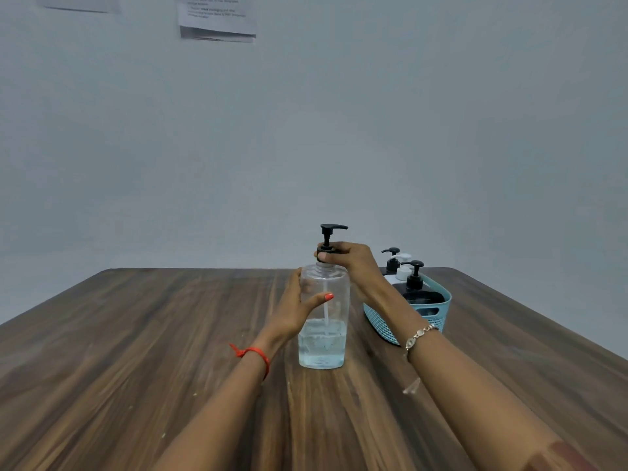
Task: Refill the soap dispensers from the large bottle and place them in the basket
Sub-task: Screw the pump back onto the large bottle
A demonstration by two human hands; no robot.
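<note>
A tall clear bottle (323, 341) stands upright on the wooden table (136, 351), about a third full of pale blue liquid. My left hand (295, 311) wraps around its upper body. My right hand (353, 263) grips the black collar of its pump head (331, 232) at the neck. To the right, a light blue perforated basket (438, 311) holds three dispensers: a black one with a black pump (416, 283), a white one with a white pump (402, 266) and another black pump (391, 258) behind.
A grey wall runs behind the table's far edge. Paper sheets (217, 18) hang on the wall at the upper left. My right forearm crosses in front of the basket's left side.
</note>
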